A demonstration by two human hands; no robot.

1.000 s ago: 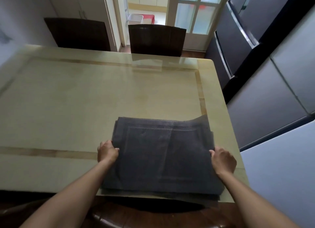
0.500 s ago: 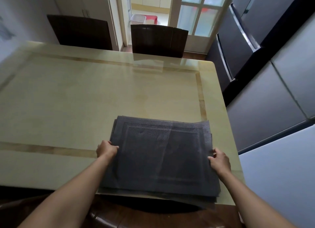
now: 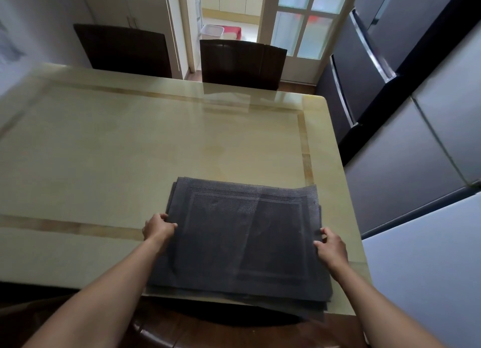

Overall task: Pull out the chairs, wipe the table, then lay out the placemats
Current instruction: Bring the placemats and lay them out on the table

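A stack of dark grey woven placemats [image 3: 242, 238] lies on the near right part of the glossy beige table [image 3: 130, 152], its near edge hanging over the table's front edge. My left hand [image 3: 158, 229] pinches the stack's left edge with curled fingers. My right hand [image 3: 331, 247] grips the right edge, thumb on top. The top mat's far right corner curls up slightly. Two dark chairs stand at the far side: the left chair [image 3: 122, 49] and the right chair [image 3: 242, 62].
A dark chair [image 3: 208, 332] sits just below the table's near edge under the mats. Tall grey cabinets and a fridge [image 3: 406, 113] line the right side close to the table. A glazed door [image 3: 304, 22] stands behind the far chairs.
Both hands stayed on the mat stack's side edges. The stack shifted slightly toward me, and its raised far right corner dropped lower. The camera tilted a little.
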